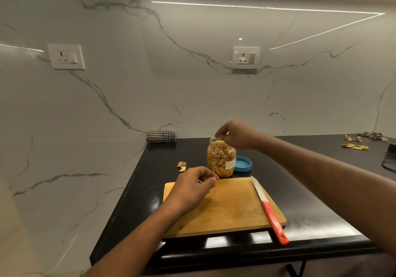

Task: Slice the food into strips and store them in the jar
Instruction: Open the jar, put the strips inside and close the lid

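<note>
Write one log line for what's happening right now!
right hand over jar mouth | left hand above board | knife idle | lid off

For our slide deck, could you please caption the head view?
Right hand at the full jar's mouth, left hand over the cutting board, knife set aside.

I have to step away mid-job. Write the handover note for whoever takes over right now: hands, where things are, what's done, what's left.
Right hand: fingers pinched together over the open mouth of the jar; any strip in them can't be made out.
Left hand: over the far left of the cutting board, fingers curled, seemingly pinching a thin strip.
Knife: lying free on the board's right edge, red handle toward you.
Jar is nearly full of strips; blue lid is off, just right of it.
Board looks cleared. Two food pieces lie left of the jar.
Left: drop in the last strips, probably slice those pieces, then close the lid.
</note>
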